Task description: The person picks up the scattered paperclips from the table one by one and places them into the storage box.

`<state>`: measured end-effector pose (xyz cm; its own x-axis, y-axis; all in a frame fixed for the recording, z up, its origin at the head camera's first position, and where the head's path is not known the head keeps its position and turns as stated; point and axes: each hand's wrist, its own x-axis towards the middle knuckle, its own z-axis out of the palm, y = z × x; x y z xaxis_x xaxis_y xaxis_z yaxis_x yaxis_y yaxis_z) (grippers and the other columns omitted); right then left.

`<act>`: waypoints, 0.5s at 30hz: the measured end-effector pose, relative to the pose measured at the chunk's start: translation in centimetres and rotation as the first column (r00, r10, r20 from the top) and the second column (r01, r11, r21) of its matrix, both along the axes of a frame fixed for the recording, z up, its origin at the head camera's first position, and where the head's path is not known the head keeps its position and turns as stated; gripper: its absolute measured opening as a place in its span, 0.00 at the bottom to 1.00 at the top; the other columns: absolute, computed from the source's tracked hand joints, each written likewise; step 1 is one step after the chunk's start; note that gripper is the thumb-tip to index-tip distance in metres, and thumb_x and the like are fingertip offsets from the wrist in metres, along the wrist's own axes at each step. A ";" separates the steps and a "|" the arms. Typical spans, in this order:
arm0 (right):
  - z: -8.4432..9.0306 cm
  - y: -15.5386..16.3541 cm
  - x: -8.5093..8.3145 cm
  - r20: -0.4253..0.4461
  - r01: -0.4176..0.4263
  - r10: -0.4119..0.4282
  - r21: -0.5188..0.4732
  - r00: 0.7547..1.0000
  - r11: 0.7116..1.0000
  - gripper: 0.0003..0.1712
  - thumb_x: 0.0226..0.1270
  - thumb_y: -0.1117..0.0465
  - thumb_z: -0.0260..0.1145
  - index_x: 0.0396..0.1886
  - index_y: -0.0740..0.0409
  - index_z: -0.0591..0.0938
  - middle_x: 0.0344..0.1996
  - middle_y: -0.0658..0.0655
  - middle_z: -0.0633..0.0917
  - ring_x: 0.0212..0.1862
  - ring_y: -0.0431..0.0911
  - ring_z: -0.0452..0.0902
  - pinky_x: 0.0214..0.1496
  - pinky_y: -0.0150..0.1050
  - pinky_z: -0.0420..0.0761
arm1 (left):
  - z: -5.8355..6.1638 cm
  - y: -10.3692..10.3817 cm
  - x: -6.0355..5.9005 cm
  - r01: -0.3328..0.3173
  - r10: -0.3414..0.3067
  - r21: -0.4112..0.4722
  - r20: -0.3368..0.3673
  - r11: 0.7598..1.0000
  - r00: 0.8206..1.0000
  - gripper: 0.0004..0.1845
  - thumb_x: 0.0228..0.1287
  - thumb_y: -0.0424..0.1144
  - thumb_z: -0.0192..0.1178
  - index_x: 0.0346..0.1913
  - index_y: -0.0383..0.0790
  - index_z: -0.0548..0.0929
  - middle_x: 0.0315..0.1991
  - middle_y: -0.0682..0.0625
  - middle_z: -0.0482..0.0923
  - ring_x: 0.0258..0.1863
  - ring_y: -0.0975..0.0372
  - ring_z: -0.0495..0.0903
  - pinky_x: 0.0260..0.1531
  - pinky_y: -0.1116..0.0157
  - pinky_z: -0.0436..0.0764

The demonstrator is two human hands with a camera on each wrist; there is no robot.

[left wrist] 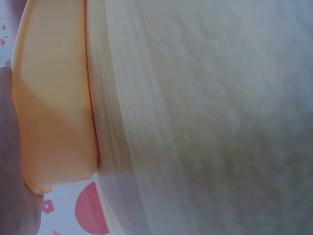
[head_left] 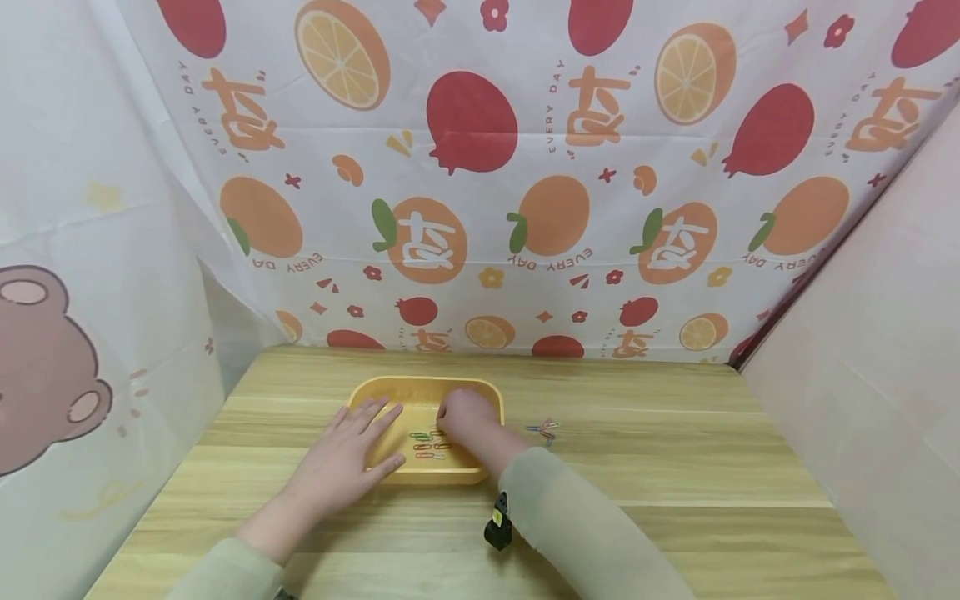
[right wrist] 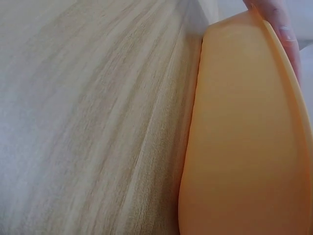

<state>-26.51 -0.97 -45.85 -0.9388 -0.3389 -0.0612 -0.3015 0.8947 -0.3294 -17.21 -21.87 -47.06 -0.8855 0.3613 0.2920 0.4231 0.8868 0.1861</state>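
Note:
A shallow yellow tray sits on the wooden table, with several coloured paper clips lying inside it. My left hand rests flat on the tray's left rim, fingers straight and spread. My right hand reaches into the tray from the right, its fingers curled down beside the clips; the fingertips are hidden, so I cannot tell whether they pinch a clip. The left wrist view shows only the tray's outer wall and the table top. In the right wrist view a fingertip lies on the tray rim.
A few more paper clips lie on the table just right of the tray. A small black device hangs under my right sleeve. Fruit-printed cloth closes the back; plain sheets wall both sides.

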 end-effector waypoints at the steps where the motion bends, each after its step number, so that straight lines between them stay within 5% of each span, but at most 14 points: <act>1: 0.1 0.0 0.0 -0.001 0.001 -0.001 0.005 1.000 1.000 0.08 0.62 0.58 0.69 0.23 0.45 0.87 0.24 0.41 0.83 0.27 0.37 0.73 0.34 0.33 0.78 | 0.0 0.0 0.0 0.001 -0.001 0.000 -0.005 1.000 1.000 0.41 0.66 0.69 0.52 0.76 0.52 0.62 0.75 0.44 0.60 0.75 0.47 0.56 0.73 0.43 0.49; 15: -0.1 -0.1 -0.2 0.014 0.015 -0.015 -0.025 1.000 1.000 0.06 0.62 0.57 0.70 0.26 0.43 0.89 0.26 0.39 0.83 0.29 0.36 0.74 0.39 0.33 0.79 | 0.1 0.0 -0.1 -0.002 0.002 -0.015 0.002 1.000 1.000 0.41 0.66 0.69 0.52 0.76 0.51 0.63 0.75 0.44 0.60 0.75 0.48 0.55 0.73 0.42 0.50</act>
